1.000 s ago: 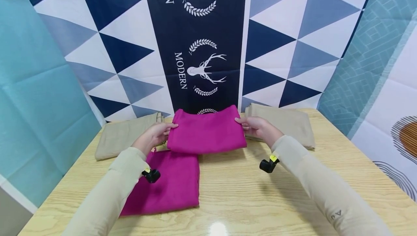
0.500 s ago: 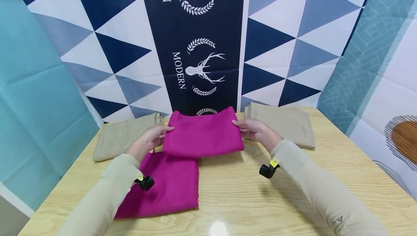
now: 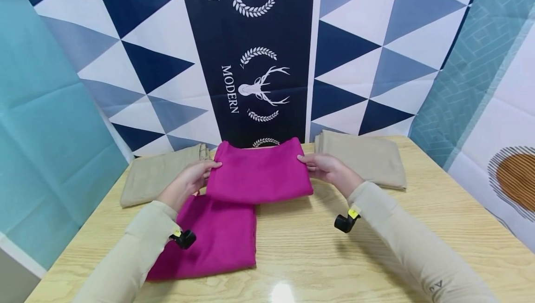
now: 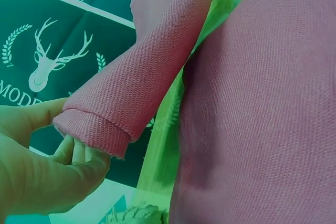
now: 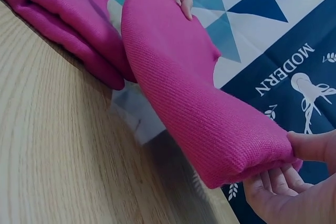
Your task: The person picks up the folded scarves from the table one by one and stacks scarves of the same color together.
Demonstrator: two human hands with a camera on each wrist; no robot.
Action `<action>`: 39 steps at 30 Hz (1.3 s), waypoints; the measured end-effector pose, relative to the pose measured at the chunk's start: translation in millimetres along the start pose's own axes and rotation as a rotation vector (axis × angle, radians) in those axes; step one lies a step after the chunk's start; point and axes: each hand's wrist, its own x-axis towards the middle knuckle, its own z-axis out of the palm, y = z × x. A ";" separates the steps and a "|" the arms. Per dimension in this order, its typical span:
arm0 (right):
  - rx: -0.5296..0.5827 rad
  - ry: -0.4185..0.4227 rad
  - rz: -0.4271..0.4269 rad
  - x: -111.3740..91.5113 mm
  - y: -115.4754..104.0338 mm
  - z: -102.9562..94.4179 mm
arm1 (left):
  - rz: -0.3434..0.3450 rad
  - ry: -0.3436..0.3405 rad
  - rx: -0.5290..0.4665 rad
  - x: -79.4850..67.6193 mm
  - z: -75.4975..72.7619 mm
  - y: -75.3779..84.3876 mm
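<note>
Between both hands a folded magenta cloth [image 3: 259, 173] is held up over the table, sagging a little in the middle. My left hand [image 3: 190, 180] pinches its left edge, thumb on top and fingers beneath, as the left wrist view shows of the cloth's folded end [image 4: 105, 119]. At the opposite edge my right hand [image 3: 328, 168] grips it the same way; the right wrist view shows the fingers under the fold [image 5: 247, 156]. A second folded magenta cloth [image 3: 217, 242] lies on the table below and to the left, partly covered by the left forearm and the raised cloth.
Folded beige cloths lie at the back of the wooden table [image 3: 301, 247]: one at the left [image 3: 154, 175], another at the right [image 3: 363, 159]. Behind them hangs a patterned fabric backdrop [image 3: 259, 61]. Teal fabric [image 3: 50, 108] closes off the left side.
Both hands and the raised magenta cloth have shifted slightly left and nearer. Over the last half second they hold almost still.
</note>
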 end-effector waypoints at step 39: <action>0.056 -0.111 0.021 -10.6 13.6 26.1 | 0.022 -0.073 -0.064 -31.5 -26.4 -15.3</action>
